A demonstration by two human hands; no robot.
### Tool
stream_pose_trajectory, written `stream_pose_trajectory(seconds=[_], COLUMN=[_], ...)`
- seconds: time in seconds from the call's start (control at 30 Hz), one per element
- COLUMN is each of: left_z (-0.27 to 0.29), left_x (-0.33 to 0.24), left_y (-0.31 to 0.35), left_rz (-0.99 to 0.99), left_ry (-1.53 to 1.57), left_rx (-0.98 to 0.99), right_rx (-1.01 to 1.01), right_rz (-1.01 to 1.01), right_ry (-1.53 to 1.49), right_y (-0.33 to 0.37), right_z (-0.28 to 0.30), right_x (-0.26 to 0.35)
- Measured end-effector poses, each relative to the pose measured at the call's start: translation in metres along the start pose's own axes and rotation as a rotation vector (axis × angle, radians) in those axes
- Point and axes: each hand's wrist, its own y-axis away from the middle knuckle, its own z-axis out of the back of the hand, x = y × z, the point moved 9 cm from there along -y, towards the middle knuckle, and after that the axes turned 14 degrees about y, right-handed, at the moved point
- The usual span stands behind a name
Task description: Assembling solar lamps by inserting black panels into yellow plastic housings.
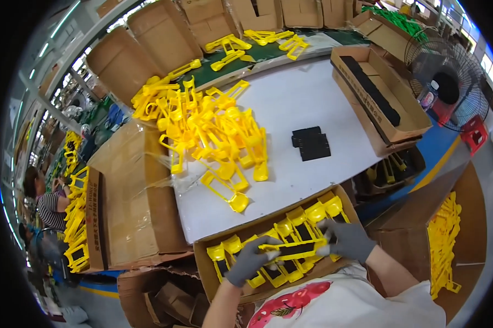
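Observation:
Both my hands wear grey gloves over an open cardboard box [334, 268] at the table's near edge. Between them is a yellow plastic frame [276, 255] with a black panel in its window. My left hand [251, 261] grips its left end, and my right hand [349, 240] has its fingers closed on the right end. Below and around it, the box holds several similar yellow frames [290, 221] in a row, some with black panels. The hands hide part of these. Further up the white table lies a big heap of yellow plastic frames [213, 128].
Black flat pieces [312, 145] lie on the white table [290, 98]. At the right stands a cardboard tray [410, 128] with a black strip inside, near a fan [449, 82]. Boxes of yellow frames [445, 240] stand on both sides. A person [50, 208] works at the far left.

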Motion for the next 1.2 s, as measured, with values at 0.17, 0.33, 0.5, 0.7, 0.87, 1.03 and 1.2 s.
stream_pose_trajectory(seconds=[0.17, 0.33, 0.5, 0.7, 0.87, 1.03, 1.2], left_z=[-0.027, -0.07, 0.063, 0.08, 0.128, 0.139, 0.138], left_x=[-0.033, -0.069, -0.144, -0.111, -0.099, -0.112, -0.091], left_y=[-0.029, -0.038, -0.003, -0.028, -0.004, 0.047, 0.045], left_rz=[0.052, -0.555, -0.694, -0.543, -0.563, -0.988, -0.939], left_ry=[-0.654, -1.374, -1.152, -1.41, -1.098, -0.566, 0.175], left_rx=[0.092, -0.213, -0.867, -1.017, -1.131, -1.15, -0.781], right_rx=[-0.532, -0.542, -0.477, -0.538, -0.624, -0.669, -0.552], right_rz=[0.103, 0.02, 0.031, 0.056, 0.152, 0.153, 0.092], right_ry=[0.185, 0.5, 0.453, 0.426, 0.359, 0.326, -0.005], right_y=[-0.07, -0.143, -0.17, -0.171, -0.15, -0.141, -0.162], right_z=[0.087, 0.096, 0.088, 0.091, 0.09, 0.089, 0.072], right_x=[-0.006, -0.05, -0.06, -0.057, -0.041, -0.054, -0.077])
